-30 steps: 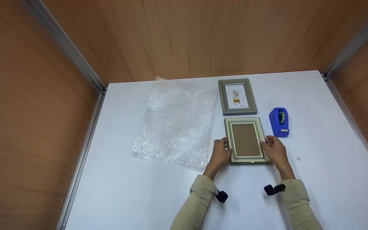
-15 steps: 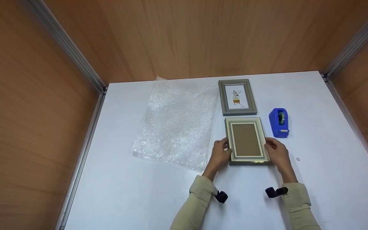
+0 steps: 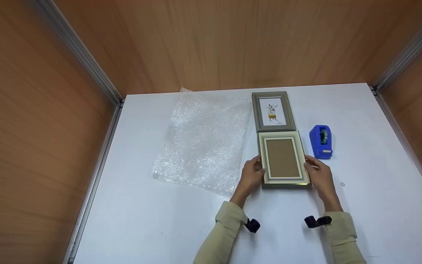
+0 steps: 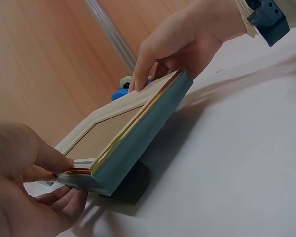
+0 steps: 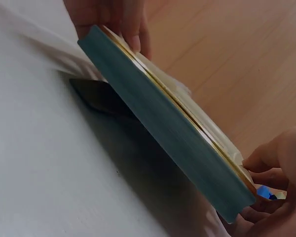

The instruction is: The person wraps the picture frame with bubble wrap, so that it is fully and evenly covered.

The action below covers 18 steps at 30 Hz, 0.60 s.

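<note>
A pale green picture frame (image 3: 282, 158) with a brown backing in its window is held by both hands. My left hand (image 3: 250, 175) pinches its left side, thumb on top and fingers below. Its right side is gripped by my right hand (image 3: 321, 178) in the same way. Both wrist views show the frame raised off the table, with a dark flap (image 4: 133, 185) hanging from its underside. Just behind it lies a grey-green picture frame (image 3: 273, 112) with a plant print, and the held frame's far edge meets its near edge in the head view.
Bubble wrap (image 3: 205, 143) lies flat to the left on the white table (image 3: 152, 220). A blue tape dispenser (image 3: 321, 141) stands at the right, near my right hand. One small scrap (image 3: 342, 184) sits farther right. Wood-grain panels (image 3: 211, 44) enclose the table.
The held frame has risen and shifted slightly away from me, closing the gap to the grey-green frame. My right hand has moved its grip outward along the frame's right side.
</note>
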Each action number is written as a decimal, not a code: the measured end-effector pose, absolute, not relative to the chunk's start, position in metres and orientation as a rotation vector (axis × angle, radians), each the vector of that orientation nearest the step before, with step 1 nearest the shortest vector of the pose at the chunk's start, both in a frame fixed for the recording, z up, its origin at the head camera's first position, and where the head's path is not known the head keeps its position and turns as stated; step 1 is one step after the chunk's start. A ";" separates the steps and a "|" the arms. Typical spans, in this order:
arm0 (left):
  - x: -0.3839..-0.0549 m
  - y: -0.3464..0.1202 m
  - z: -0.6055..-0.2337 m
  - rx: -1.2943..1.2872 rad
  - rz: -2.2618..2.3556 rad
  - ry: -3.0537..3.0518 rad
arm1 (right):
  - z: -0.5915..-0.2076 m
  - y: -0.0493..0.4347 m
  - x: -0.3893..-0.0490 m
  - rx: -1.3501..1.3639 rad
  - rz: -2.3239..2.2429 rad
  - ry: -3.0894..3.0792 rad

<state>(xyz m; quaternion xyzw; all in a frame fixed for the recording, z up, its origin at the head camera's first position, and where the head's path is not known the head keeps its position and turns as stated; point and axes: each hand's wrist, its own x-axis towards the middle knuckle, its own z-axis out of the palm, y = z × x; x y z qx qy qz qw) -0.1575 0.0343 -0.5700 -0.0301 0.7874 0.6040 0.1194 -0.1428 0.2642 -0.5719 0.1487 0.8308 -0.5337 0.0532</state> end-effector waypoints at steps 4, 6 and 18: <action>-0.159 0.032 -0.566 -0.122 1.790 2.275 | -0.567 0.261 -0.144 0.476 -1.645 2.511; -0.160 0.031 -0.563 -0.130 1.801 2.266 | -0.565 0.260 -0.144 0.486 -1.655 2.508; -0.168 0.020 -0.540 -0.057 1.826 2.283 | -0.550 0.251 -0.152 0.470 -1.769 2.479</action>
